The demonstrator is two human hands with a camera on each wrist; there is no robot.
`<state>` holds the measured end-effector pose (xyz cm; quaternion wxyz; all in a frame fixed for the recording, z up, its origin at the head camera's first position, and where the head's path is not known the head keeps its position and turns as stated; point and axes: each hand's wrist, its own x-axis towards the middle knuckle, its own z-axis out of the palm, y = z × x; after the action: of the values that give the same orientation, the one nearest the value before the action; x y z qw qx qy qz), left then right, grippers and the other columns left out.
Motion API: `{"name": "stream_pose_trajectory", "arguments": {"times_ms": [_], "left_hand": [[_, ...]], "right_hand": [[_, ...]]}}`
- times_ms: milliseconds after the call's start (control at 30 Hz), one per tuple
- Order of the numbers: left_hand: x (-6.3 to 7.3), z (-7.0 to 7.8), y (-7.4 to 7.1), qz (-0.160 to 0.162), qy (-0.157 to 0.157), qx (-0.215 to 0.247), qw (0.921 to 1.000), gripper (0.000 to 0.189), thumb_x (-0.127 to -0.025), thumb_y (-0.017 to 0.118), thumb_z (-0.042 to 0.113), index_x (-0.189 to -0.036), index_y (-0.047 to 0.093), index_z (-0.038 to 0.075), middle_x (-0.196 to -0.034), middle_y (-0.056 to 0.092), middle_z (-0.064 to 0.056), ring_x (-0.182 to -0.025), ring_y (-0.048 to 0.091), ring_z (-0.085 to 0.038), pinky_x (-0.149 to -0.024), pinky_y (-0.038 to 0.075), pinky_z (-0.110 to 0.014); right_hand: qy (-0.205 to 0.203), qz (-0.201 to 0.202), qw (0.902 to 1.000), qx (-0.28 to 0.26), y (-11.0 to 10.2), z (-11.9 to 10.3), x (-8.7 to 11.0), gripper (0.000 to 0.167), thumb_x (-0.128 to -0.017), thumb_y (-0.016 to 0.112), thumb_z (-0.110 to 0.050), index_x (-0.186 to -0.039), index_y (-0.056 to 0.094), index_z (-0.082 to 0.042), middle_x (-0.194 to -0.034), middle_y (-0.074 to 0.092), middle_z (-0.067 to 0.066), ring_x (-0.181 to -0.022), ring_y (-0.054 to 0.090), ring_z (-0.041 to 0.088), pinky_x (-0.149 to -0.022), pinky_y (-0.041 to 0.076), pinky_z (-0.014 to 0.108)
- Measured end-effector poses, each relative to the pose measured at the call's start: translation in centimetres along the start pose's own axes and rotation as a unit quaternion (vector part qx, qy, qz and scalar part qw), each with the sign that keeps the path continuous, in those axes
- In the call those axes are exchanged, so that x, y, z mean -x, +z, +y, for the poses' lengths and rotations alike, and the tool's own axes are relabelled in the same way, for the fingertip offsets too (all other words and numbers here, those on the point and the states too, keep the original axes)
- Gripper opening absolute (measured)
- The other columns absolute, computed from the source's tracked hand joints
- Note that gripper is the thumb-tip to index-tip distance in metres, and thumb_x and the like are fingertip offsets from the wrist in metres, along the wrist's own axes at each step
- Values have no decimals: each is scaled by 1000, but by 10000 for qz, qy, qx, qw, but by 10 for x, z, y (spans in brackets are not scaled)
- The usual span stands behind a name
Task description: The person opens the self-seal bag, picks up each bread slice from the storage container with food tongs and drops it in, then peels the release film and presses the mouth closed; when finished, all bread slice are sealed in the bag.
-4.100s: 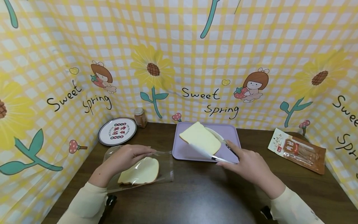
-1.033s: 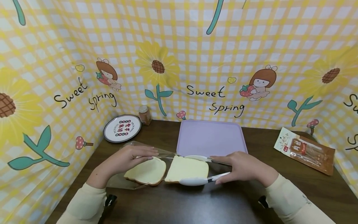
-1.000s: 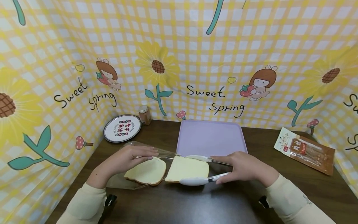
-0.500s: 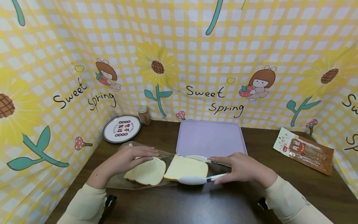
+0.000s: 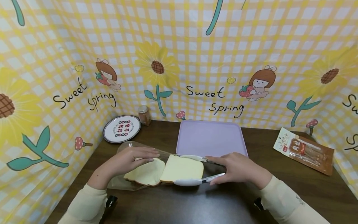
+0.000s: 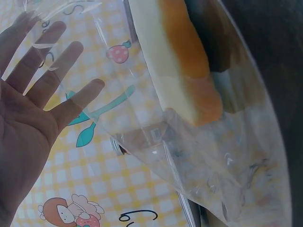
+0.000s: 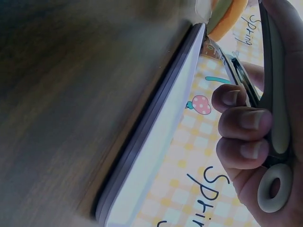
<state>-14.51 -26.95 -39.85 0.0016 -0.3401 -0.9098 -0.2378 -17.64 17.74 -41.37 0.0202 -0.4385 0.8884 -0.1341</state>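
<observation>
A clear plastic bag (image 5: 118, 183) lies at the left of the table with one bread slice (image 5: 148, 172) inside. Over its upper side lies my left hand (image 5: 127, 160), and in the left wrist view the fingers (image 6: 78, 99) are straight and spread against the film. My right hand (image 5: 237, 166) grips tongs (image 5: 188, 182) with white heads and dark handles. Between the heads a second bread slice (image 5: 181, 168) is held level, its left edge overlapping the bag's mouth and the first slice. The right wrist view shows curled fingers (image 7: 244, 137) around the tongs' handle.
Behind the tongs is a lavender tray (image 5: 211, 137). A printed round plate (image 5: 122, 129) and a small spice jar (image 5: 144, 115) stand at the back left. A brown food packet (image 5: 310, 152) lies at the right. Patterned cloth (image 5: 179, 62) walls the table's back and sides.
The tongs have carried the second slice from above the tray leftward and nearer, to the bag's mouth. In the last half second it slid slightly further left. The left hand has barely moved.
</observation>
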Motion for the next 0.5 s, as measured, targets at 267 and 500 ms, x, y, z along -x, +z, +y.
{"name": "stream_pose_trajectory", "arguments": {"times_ms": [267, 500], "left_hand": [[1, 0, 1, -21, -14, 44, 10000, 31, -108, 65, 29, -137, 75, 26, -146, 70, 6, -137, 67, -20, -109, 60, -44], [0, 1, 2, 60, 4, -21, 10000, 30, -107, 67, 28, -136, 76, 28, -144, 72, 7, -138, 67, -20, -109, 60, -45]], "right_hand": [[215, -234, 9992, -259, -1, 1, -3, 87, -86, 71, -80, -154, 60, -27, -64, 56, -22, -62, 41, -4, -66, 43, 20], [217, -224, 9995, -48, 1, -3, -8, 89, -84, 69, -84, -154, 60, -28, -65, 60, -18, -60, 39, -5, -60, 42, 21]]}}
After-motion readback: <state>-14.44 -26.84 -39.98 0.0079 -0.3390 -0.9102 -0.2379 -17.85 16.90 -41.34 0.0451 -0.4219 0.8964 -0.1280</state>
